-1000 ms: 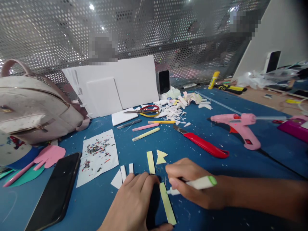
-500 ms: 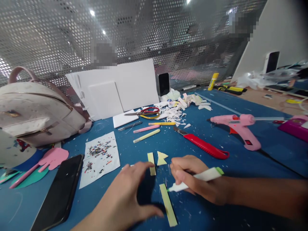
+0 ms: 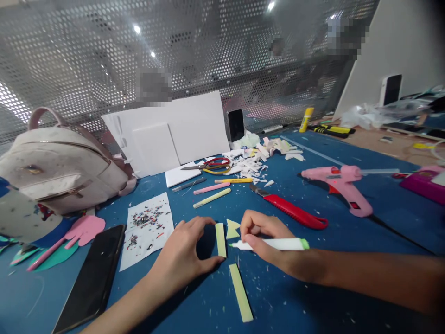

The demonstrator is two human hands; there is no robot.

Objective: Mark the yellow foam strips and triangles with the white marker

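Holes dot the gray wall [image 3: 215,60] behind our blue table [image 3: 278,313]. On the left we see a bag [image 3: 69,157] and a black phone [image 3: 92,278]. Next, our left hand [image 3: 186,243] curves wide beside the short green strip [image 3: 220,241], reaching toward both ends. That strip points away from us, between our hands, with the left one nearer. Our long green strip [image 3: 241,294] lies closer to us. Our right hand [image 3: 281,262] pinches a white marker [image 3: 278,244], its tip just right of the short strip. Half a second ago, that tip was by the long strip.
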